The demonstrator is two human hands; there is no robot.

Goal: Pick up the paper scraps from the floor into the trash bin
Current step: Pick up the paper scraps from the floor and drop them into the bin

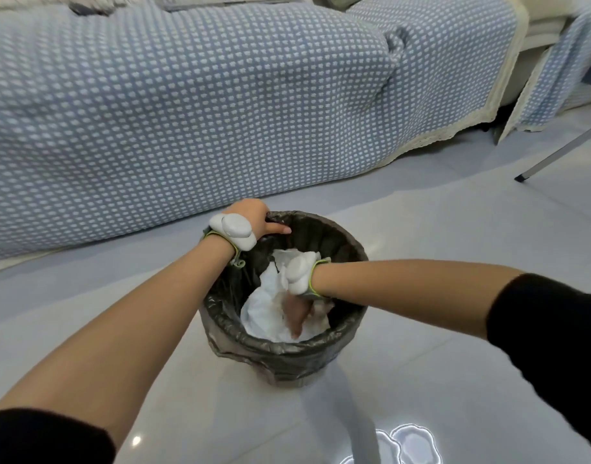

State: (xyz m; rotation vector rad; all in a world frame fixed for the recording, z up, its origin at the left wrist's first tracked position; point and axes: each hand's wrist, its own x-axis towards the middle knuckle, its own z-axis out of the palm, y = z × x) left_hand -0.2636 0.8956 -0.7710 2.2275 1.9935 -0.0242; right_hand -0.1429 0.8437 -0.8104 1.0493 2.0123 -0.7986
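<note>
**Item inspected:** the paper scraps. I find them as one crumpled white heap inside the trash bin. The bin stands on the floor at near centre, just in front of a blue-and-white patterned cover. All the paper I can see lies in the bin.

**Handling, in my judgement:**
- The paper is very light, soft and springy. It crushes without harm but tears if tugged.
- The best hold is a bunching grasp across a crumpled fold, not a pinch on a flat edge.
- Loose pieces may spring back toward the rim.
- The bin looks light and its black liner looks slick, so bracing the rim is sound practice.

**Hands:**
- The left hand clamps the far-left rim, with its fingers curled over the liner edge.
- The right hand is down in the heap with its fingers pointing downward. It is blurred, and I cannot tell whether it grasps paper or has let go.

**Count:**
- One bin, one liner and one heap of paper. The separate scraps cannot be counted.
- Two hands, each with one white wrist device.
- One metal leg at far right.
</note>
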